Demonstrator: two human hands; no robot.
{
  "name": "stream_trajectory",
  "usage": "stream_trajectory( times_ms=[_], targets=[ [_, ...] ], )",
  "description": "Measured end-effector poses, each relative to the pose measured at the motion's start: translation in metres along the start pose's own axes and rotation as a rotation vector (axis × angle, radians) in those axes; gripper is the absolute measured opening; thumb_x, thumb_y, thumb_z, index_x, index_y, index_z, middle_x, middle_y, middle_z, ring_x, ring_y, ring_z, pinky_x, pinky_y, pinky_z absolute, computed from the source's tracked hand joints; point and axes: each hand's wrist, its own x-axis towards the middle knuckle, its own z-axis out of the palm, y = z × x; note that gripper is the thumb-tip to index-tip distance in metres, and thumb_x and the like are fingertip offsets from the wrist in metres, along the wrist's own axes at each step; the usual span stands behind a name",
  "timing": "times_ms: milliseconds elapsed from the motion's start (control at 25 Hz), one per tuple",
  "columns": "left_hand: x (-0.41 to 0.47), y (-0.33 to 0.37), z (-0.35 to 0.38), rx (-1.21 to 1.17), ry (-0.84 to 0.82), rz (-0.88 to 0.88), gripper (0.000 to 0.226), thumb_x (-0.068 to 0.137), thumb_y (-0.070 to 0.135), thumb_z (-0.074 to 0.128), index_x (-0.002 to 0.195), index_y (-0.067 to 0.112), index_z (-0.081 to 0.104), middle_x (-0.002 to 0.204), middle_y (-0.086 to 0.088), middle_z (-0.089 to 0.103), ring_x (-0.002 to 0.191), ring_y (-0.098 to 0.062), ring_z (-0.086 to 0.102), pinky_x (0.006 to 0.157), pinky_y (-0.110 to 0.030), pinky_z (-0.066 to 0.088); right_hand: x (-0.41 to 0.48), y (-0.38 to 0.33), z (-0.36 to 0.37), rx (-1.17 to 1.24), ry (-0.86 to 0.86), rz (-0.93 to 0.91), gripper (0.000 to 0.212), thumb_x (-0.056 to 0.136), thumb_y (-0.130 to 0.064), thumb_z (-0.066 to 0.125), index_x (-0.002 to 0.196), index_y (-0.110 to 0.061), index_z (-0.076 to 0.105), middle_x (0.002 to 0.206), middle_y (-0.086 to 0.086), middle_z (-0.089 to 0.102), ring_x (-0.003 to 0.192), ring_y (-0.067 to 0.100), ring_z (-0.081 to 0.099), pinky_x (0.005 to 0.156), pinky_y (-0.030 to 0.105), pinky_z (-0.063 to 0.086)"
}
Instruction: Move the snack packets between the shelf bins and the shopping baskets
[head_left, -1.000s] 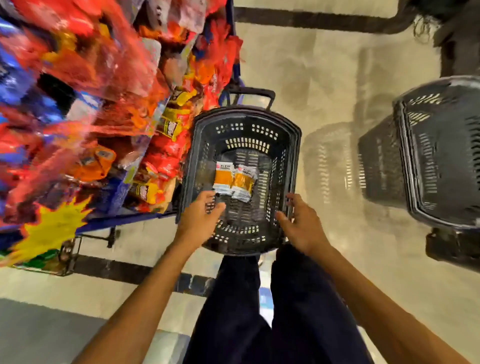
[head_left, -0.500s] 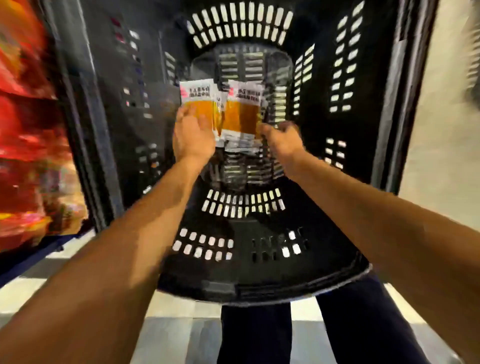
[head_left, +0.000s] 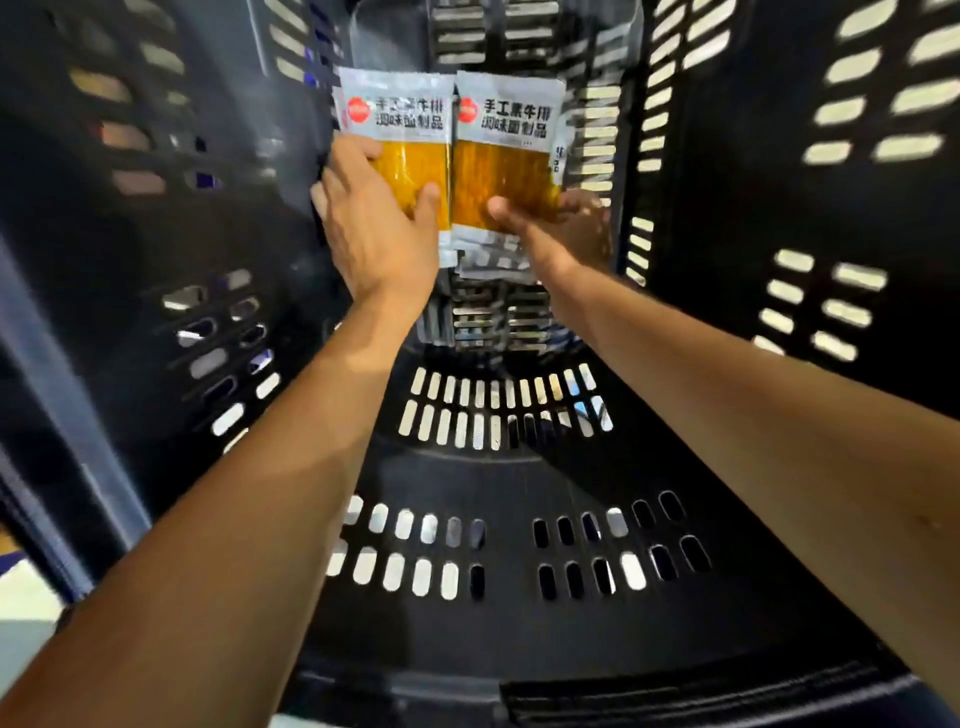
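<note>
1. You are looking deep into a black slotted plastic basket (head_left: 769, 197). Its walls fill nearly the whole view, and both your bare forearms reach forward into it.
2. Your left hand (head_left: 374, 234) grips the left packet (head_left: 402, 111). The thumb lies across the orange front and the fingers curl round its left edge, out of sight behind it.
3. Your right hand (head_left: 569, 241) grips the right packet (head_left: 506, 156). The thumb presses on the lower front and the fingers curl behind its lower right corner.
4. Both packets look the same: a silver-grey top band with dark printed characters and a round red mark, over a yellow-orange lower part.
5. The two packets stand upright side by side with their inner edges touching, at the far end of the basket over its slotted bottom. You cannot tell whether they rest on the bottom or are lifted off it.
6. Silver edges of further packets (head_left: 488, 262) show just behind and below the right packet. How many there are is unclear.
7. A patch of pale floor (head_left: 26, 603) shows outside the basket at the lower left.
</note>
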Motion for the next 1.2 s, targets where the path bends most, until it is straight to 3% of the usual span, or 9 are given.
stream_trajectory(
  times_ms=[80,160,280,480,640,880,1040,1120,1200],
  targets=[
    [0.007,0.008,-0.005,0.061,-0.085,-0.102,0.080,0.079,0.033,0.073,0.140,0.008,0.028,0.138,-0.011,0.046,0.127,-0.029,0.041,0.102,-0.032,0.031,0.005,0.001,-0.008,-0.009,0.087,-0.066,0.049,0.064,-0.036,0.084,0.099,-0.014,0.057,0.097,0.001,0.067,0.092,0.016,0.063,0.088,0.035,0.052],
    [0.016,0.016,-0.006,0.141,-0.199,-0.195,0.094,0.077,0.040,0.075,0.146,0.007,0.021,0.143,-0.013,0.037,0.132,-0.030,0.036,0.105,-0.034,0.031,0.007,-0.001,-0.014,0.039,0.041,-0.048,0.042,0.065,-0.028,0.085,0.086,-0.020,0.049,0.093,0.001,0.064,0.093,0.019,0.062,0.087,0.038,0.052],
    [0.018,0.021,-0.003,0.095,-0.265,-0.243,0.083,0.077,0.038,0.075,0.139,0.009,0.027,0.141,-0.015,0.033,0.127,-0.033,0.041,0.100,-0.036,0.036,0.010,-0.006,-0.019,0.055,-0.014,-0.016,0.058,0.064,-0.027,0.086,0.109,-0.014,0.051,0.112,0.008,0.064,0.103,0.025,0.061,0.094,0.044,0.049],
    [0.010,0.007,0.004,-0.131,-0.214,-0.301,0.076,0.072,0.034,0.079,0.131,0.017,0.035,0.126,-0.006,0.057,0.114,-0.026,0.055,0.091,-0.031,0.041,0.011,-0.005,-0.021,0.049,-0.063,0.018,0.072,0.071,-0.023,0.081,0.129,-0.010,0.041,0.121,0.009,0.060,0.111,0.027,0.058,0.097,0.043,0.047],
    [0.005,-0.008,0.012,-0.247,-0.268,-0.425,0.061,0.060,0.040,0.085,0.110,0.015,0.061,0.108,-0.002,0.068,0.099,-0.020,0.065,0.088,-0.033,0.053,0.005,0.001,-0.020,0.010,-0.013,0.018,0.070,0.073,-0.025,0.080,0.130,-0.012,0.041,0.120,0.006,0.058,0.110,0.025,0.055,0.100,0.039,0.044],
    [-0.024,-0.012,-0.008,-0.479,-0.319,-0.562,0.054,0.063,0.024,0.087,0.109,0.019,0.058,0.105,0.001,0.069,0.094,-0.015,0.065,0.089,-0.031,0.052,-0.031,-0.008,-0.034,0.016,-0.066,0.035,0.037,0.077,-0.012,0.074,0.107,-0.007,0.053,0.101,0.001,0.064,0.082,0.010,0.062,0.078,0.023,0.052],
    [-0.068,0.007,-0.072,-0.608,-0.341,-0.644,0.052,0.068,0.016,0.083,0.114,0.015,0.059,0.102,0.002,0.067,0.092,-0.012,0.064,0.078,-0.022,0.050,-0.099,-0.022,-0.057,0.070,-0.178,0.090,0.033,0.080,-0.006,0.069,0.110,-0.012,0.055,0.114,0.006,0.063,0.096,0.019,0.064,0.092,0.033,0.051],
    [-0.095,0.024,-0.120,-0.689,-0.344,-0.652,0.045,0.071,0.011,0.080,0.111,0.012,0.059,0.094,0.004,0.067,0.081,-0.007,0.063,0.066,-0.013,0.049,-0.144,-0.036,-0.074,0.127,-0.203,0.095,0.032,0.077,-0.006,0.072,0.103,-0.014,0.054,0.110,0.006,0.064,0.093,0.018,0.065,0.083,0.031,0.054],
    [-0.124,0.041,-0.162,-0.744,-0.353,-0.661,0.042,0.072,0.011,0.079,0.110,0.012,0.061,0.096,0.001,0.069,0.080,-0.006,0.064,0.068,-0.016,0.051,-0.187,-0.050,-0.092,0.124,-0.261,0.070,0.030,0.075,-0.005,0.074,0.098,-0.012,0.056,0.103,0.007,0.067,0.083,0.014,0.067,0.072,0.026,0.057]
  ],
)
